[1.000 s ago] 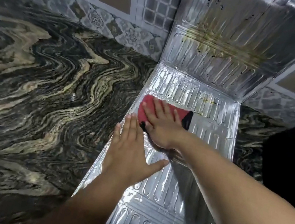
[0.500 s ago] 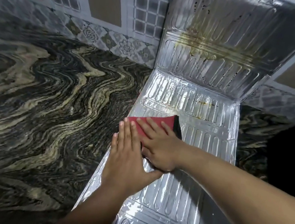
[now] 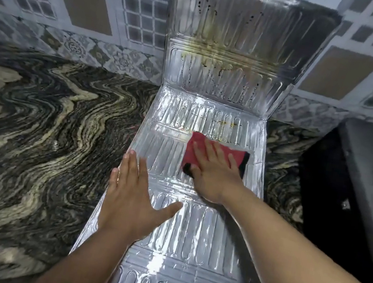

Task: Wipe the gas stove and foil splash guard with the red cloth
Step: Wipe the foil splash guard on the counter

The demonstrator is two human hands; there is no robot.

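The foil splash guard (image 3: 189, 248) lies flat along the counter, and its far panel (image 3: 242, 34) stands up against the tiled wall, marked with yellow-brown grease stains and dark specks. A red cloth (image 3: 195, 149) with a black edge rests on the flat foil near the fold. My right hand (image 3: 214, 173) presses flat on the cloth, fingers spread over it. My left hand (image 3: 133, 196) lies palm down on the foil's left edge, fingers apart, holding nothing. No burner of the gas stove can be made out.
A dark marble counter (image 3: 32, 140) with wavy cream veins spreads to the left. Patterned wall tiles (image 3: 83, 13) run along the back. A black object (image 3: 344, 192) sits to the right of the foil, partly out of view.
My right hand has slid the red cloth to the right across the foil, away from my left hand. The left hand keeps pressing on the foil's left edge.
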